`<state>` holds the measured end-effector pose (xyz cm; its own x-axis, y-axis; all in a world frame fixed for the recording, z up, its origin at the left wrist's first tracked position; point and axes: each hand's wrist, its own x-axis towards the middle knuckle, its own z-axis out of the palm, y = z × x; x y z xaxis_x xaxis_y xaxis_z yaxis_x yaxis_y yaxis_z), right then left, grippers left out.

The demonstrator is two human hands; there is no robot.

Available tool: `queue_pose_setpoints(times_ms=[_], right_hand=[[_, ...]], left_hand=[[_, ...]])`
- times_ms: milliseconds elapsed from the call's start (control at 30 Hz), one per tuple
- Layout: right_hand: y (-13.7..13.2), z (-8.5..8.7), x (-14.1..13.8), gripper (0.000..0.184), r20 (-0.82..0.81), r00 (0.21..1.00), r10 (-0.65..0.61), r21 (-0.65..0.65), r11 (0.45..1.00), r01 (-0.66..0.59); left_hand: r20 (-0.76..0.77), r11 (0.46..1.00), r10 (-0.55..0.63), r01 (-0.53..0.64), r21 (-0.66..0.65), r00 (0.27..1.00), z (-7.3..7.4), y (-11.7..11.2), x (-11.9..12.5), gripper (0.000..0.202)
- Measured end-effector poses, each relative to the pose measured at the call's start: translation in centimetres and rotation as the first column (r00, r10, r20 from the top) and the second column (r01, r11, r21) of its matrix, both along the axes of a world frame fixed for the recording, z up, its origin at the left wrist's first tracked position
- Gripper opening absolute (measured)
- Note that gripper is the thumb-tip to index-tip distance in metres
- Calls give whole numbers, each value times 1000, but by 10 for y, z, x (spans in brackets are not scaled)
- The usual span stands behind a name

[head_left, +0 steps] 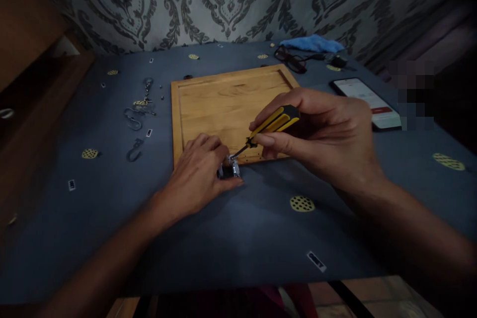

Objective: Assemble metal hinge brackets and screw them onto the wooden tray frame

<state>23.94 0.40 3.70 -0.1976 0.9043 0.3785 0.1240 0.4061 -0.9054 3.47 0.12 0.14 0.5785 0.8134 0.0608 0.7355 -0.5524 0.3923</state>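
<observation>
My right hand (pixel 328 134) is closed round the yellow and black handle of a screwdriver (pixel 274 124). Its shaft slants down to the left, and the tip meets a small shiny metal hinge (pixel 233 165). That hinge sits at the near edge of a framed wooden panel (pixel 223 104), which lies flat on the table. With thumb and fingers, my left hand (pixel 199 171) grips the hinge and rests partly on the panel's near left corner. The fingers hide part of the hinge, and I cannot make out the screw head under the tip.
Left of the panel lie several metal hooks (pixel 133 119) and small hardware pieces (pixel 148 87). Behind it are eyeglasses (pixel 292 59) and a blue cloth (pixel 313 43). A phone (pixel 367 102) with a lit screen lies to the right. A dark patterned cloth (pixel 242 243) covers the table; wooden furniture stands at left.
</observation>
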Motion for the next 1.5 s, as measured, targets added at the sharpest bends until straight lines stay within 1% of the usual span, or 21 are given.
queue_pose_setpoints(times_ms=[67, 200, 300, 367, 500, 600, 667, 767, 900, 967, 1067, 1167, 1300, 1367, 1433, 1500], right_hand=[[2, 0, 0, 25, 7, 1000, 2, -3, 1000, -1], [4, 2, 5, 20, 1, 999, 48, 0, 999, -48], [3, 4, 8, 26, 1, 994, 108, -26, 994, -108], [2, 5, 9, 24, -7, 992, 130, -30, 991, -130], [0, 5, 4, 12, -42, 997, 67, 6, 998, -67], [0, 5, 1, 15, -62, 997, 38, 10, 999, -37], [1, 5, 2, 16, -59, 997, 39, 7, 999, -39], [3, 5, 6, 16, -50, 995, 86, 8, 996, -86], [4, 5, 10, 22, -19, 987, 159, 20, 987, -159], [3, 4, 10, 21, -24, 989, 145, 31, 989, -144], [2, 4, 6, 12, -37, 997, 65, 50, 997, -63], [2, 5, 3, 14, -55, 998, 38, 52, 998, -35], [5, 7, 6, 15, -76, 994, 77, 33, 997, -75], [6, 7, 10, 17, -46, 992, 116, 20, 993, -115], [6, 7, 13, 24, -11, 987, 162, -5, 987, -162], [5, 7, 14, 24, 2, 985, 170, -16, 985, -170]], left_hand=[[11, 1000, -1, 1, 10, 1000, -1, 0, -1, 37], [24, 1000, -6, 6, 20, 1000, -3, -1, -2, 37], [23, 1000, -6, 6, 20, 1000, -2, 0, -1, 35], [21, 1000, -4, 3, 19, 1000, -2, 0, -1, 34], [14, 1000, 8, -8, 11, 1000, -1, -1, 0, 34], [6, 1000, 7, -7, 7, 1000, -1, -1, 0, 35], [4, 1000, 5, -5, 10, 1000, -1, -1, 0, 35], [6, 1000, 5, -5, 12, 1000, -1, -1, -1, 35], [21, 1000, 7, -7, 0, 1000, 0, 0, -1, 32], [23, 1000, 9, -9, -4, 1000, 0, 0, -1, 31], [15, 1000, 8, -8, 8, 1000, -1, 0, -1, 33], [11, 1000, 3, -3, 20, 1000, -2, 0, -1, 36], [10, 1000, 6, -7, 10, 1000, -1, 0, -1, 36], [14, 1000, 9, -9, 2, 1000, -1, 0, -1, 34], [21, 1000, 10, -10, 7, 1000, -1, 0, -1, 33], [30, 1000, 6, -6, 19, 1000, -2, -1, -1, 33]])
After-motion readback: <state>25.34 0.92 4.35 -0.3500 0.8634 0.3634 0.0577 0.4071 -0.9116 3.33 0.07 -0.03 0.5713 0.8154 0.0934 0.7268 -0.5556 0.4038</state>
